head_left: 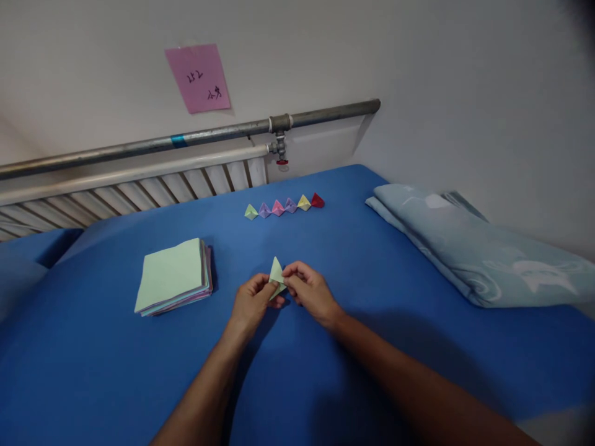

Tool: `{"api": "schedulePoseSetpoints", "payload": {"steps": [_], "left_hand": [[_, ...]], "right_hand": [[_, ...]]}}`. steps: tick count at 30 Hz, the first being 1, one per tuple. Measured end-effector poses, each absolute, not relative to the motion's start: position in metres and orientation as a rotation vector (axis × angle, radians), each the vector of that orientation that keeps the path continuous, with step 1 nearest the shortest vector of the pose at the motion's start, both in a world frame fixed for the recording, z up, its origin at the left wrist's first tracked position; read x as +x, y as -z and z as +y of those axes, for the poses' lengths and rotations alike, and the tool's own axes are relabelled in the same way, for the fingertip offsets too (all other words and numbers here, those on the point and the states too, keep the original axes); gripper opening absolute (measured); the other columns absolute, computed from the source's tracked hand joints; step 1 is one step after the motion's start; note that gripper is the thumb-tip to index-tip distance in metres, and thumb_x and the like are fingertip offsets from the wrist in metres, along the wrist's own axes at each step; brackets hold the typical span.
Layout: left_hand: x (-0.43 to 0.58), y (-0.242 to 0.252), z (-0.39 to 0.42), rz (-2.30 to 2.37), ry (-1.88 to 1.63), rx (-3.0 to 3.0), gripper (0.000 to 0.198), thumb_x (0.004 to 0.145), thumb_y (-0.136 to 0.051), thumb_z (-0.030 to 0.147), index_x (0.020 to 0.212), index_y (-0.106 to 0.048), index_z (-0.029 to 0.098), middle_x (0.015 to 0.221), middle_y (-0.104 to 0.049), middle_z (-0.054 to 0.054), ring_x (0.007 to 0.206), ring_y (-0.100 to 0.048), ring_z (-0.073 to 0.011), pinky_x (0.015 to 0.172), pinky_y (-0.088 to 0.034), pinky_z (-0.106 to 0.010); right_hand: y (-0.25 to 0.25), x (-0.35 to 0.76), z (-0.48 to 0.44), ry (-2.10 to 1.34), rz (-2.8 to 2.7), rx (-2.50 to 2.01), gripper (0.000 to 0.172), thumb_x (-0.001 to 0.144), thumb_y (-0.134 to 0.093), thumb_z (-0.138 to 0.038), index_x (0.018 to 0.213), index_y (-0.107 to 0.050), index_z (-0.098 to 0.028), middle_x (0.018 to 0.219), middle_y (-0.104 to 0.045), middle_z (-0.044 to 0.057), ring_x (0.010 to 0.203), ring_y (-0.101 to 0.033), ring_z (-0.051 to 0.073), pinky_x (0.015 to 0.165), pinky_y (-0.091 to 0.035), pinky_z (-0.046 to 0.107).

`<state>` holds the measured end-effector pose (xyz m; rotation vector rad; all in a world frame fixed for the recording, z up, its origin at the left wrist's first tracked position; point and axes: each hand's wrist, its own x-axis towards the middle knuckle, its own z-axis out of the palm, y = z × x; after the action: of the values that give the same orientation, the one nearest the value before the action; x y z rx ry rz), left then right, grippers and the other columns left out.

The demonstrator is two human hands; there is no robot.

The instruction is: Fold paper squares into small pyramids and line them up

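Observation:
A small light green folded paper [276, 271] with a pointed top is held above the blue surface, between my two hands. My left hand [255, 300] grips its lower left part, thumb across the front and fingers behind. The fingertips of my right hand [310, 291] pinch its right edge. Beyond my hands lies a row of small folded paper pieces [277, 208] in green, purple, pink, yellow and red. To the left sits a stack of square coloured paper [171, 275], with a light green sheet on top.
The blue covered surface [116, 365] reaches back to the wall. A folded grey-green cloth [446, 241] lies at the right. Behind are a white radiator [162, 186], a metal pipe [223, 134] with a red-handled valve [281, 162], and a pink note [199, 79] on the wall.

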<state>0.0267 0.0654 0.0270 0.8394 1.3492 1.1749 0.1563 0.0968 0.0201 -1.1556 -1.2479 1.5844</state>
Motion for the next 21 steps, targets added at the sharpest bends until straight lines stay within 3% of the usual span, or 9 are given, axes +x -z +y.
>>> {"api": "schedulePoseSetpoints", "payload": {"steps": [11,21], "left_hand": [[0.027,-0.03,0.065,1.344,-1.199,0.814,0.028,0.062,-0.073,0.036,0.074,-0.064,0.013,0.064,-0.064,0.0,0.049,-0.061,-0.011,0.053,-0.05,-0.025],[0.025,-0.026,0.065,1.361,-1.228,0.844,0.035,0.064,-0.072,0.046,0.073,-0.063,0.014,0.063,-0.065,-0.001,0.05,-0.062,-0.0129,0.052,-0.05,-0.025]], "right_hand": [[-0.012,0.156,0.102,-1.38,-1.328,-1.193,0.007,0.068,-0.053,-0.02,0.074,-0.055,-0.022,0.061,-0.051,-0.006,0.055,-0.046,0.009,0.051,-0.037,0.02],[-0.012,0.157,0.102,-1.404,-1.345,-1.189,0.012,0.067,-0.054,-0.016,0.077,-0.055,-0.022,0.063,-0.052,-0.006,0.058,-0.049,0.009,0.055,-0.039,0.021]]}}
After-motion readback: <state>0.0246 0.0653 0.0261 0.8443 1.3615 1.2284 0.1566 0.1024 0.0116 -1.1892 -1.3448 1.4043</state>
